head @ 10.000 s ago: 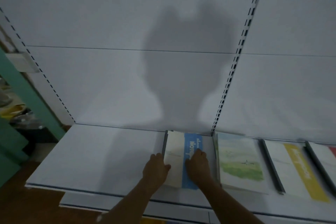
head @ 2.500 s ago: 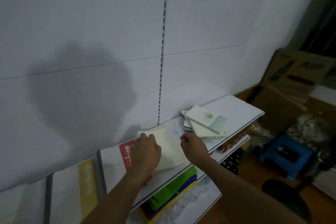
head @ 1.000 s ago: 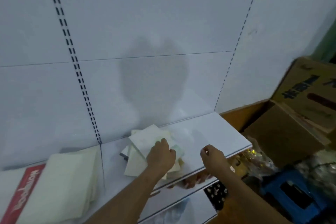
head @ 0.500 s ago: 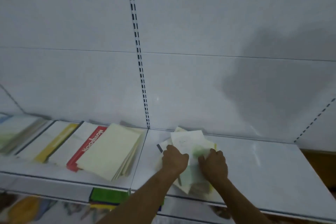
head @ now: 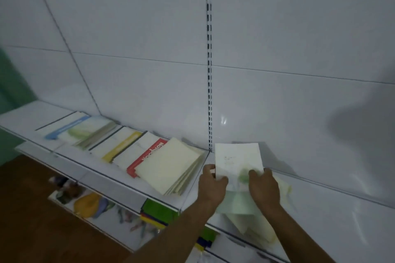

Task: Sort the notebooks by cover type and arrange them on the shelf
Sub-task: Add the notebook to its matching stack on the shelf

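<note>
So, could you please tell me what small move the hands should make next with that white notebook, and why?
Probably lift the white notebook clear and carry it left onto the cream stack. The left hand and right hand both grip its lower edge, and it stands tilted up off the loose pile. Its pale cover seems closest to that stack, though blur leaves this uncertain.

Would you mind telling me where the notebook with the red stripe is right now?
In the head view, the red-striped notebook lies on the shelf left of centre, between the yellow-striped notebook and the cream stack partly covering it.
</note>
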Action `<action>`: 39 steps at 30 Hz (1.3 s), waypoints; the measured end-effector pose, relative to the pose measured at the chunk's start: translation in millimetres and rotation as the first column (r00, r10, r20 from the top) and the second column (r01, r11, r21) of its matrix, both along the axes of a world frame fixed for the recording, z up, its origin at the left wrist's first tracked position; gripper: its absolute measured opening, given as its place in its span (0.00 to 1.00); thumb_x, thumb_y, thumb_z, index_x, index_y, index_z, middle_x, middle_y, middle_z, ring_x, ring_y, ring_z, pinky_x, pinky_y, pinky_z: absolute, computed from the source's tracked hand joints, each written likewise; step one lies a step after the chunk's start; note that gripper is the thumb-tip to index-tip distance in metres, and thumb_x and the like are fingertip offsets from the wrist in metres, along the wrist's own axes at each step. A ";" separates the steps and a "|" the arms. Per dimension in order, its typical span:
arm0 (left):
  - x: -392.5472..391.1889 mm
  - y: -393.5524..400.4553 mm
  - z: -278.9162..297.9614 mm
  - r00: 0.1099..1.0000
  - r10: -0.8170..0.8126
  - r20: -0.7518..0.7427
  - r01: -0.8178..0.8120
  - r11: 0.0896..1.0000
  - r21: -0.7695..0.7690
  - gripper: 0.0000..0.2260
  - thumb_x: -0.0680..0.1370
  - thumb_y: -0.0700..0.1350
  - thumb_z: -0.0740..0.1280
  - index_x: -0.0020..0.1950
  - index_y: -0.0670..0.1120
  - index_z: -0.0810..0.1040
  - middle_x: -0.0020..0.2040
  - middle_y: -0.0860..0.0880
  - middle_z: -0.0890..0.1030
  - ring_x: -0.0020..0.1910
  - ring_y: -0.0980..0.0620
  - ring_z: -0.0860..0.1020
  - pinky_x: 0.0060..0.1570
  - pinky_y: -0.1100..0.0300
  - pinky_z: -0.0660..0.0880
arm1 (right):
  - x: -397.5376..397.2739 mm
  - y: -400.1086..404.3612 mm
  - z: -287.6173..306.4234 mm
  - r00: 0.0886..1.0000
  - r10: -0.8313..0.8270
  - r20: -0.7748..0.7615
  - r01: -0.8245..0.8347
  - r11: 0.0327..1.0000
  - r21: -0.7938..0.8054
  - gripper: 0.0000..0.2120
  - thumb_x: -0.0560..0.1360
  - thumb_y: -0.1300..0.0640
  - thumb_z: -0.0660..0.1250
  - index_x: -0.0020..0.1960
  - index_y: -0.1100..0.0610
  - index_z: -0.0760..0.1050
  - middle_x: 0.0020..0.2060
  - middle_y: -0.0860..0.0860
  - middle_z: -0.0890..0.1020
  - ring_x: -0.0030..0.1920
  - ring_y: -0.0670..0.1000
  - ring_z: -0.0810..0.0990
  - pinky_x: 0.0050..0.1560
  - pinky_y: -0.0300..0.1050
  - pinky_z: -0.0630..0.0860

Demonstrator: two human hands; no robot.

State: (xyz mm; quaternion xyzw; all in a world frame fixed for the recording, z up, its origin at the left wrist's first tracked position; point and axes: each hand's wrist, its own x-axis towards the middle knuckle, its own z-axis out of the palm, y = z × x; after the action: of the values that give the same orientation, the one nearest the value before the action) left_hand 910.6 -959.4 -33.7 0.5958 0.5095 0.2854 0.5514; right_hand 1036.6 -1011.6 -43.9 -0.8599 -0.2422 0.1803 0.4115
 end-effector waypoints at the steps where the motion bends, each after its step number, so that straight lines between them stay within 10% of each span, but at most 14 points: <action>1: -15.0 6.8 3.7 1.000 0.028 0.011 -0.028 1.000 0.011 0.16 0.76 0.39 0.66 0.63 0.47 0.69 0.55 0.47 0.79 0.48 0.53 0.78 0.44 0.64 0.76 | -12.8 13.8 4.0 0.999 0.037 -0.009 -0.037 0.999 0.022 0.17 0.77 0.54 0.60 0.60 0.65 0.69 0.55 0.63 0.78 0.55 0.63 0.77 0.50 0.50 0.71; 19: -453.7 137.7 43.4 0.723 0.690 0.023 -0.674 0.698 0.244 0.19 0.82 0.38 0.57 0.72 0.49 0.67 0.64 0.49 0.74 0.54 0.52 0.72 0.52 0.60 0.70 | -448.7 236.6 56.2 0.649 0.759 0.057 -0.759 0.640 0.116 0.18 0.76 0.55 0.60 0.65 0.58 0.69 0.58 0.57 0.78 0.56 0.58 0.76 0.49 0.46 0.71; 39: -702.3 346.8 15.3 0.563 0.822 -0.085 -0.788 0.565 0.243 0.19 0.81 0.43 0.61 0.71 0.51 0.64 0.65 0.52 0.73 0.55 0.55 0.73 0.51 0.60 0.72 | -710.2 478.8 21.2 0.408 0.912 0.036 -0.903 0.398 0.163 0.16 0.78 0.55 0.60 0.65 0.55 0.69 0.55 0.52 0.78 0.49 0.48 0.74 0.35 0.32 0.68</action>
State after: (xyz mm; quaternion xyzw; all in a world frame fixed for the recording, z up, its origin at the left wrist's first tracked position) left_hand 208.3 -612.6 -18.4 0.3667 0.7477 0.4922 0.2533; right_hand 326.4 -532.9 -22.7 -0.5492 -0.6714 0.3805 0.3205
